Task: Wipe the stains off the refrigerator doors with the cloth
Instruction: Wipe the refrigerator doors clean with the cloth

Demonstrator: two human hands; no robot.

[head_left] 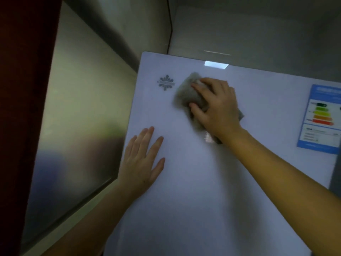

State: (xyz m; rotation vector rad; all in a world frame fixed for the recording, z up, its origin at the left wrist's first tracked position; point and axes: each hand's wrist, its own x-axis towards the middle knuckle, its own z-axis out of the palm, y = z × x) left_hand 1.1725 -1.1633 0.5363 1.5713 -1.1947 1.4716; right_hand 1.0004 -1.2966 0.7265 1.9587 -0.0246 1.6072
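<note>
The white refrigerator door [212, 191] fills the middle and lower part of the head view. A crumpled grey cloth [186, 93] lies against its upper part, just right of a silver snowflake emblem [166, 82]. My right hand [215, 106] presses the cloth to the door, its fingers bent over the fabric and its thumb on the cloth's lower part. A small pale smudge [208, 138] shows just below that hand. Lower left, my left hand [143, 159] rests flat on the door with straight, spread fingers, holding nothing.
A blue energy label [321, 119] is stuck near the door's right edge. A frosted glass panel [79, 126] stands to the left beside a dark red frame [22, 108]. A black cable [169, 24] runs down the wall behind the refrigerator.
</note>
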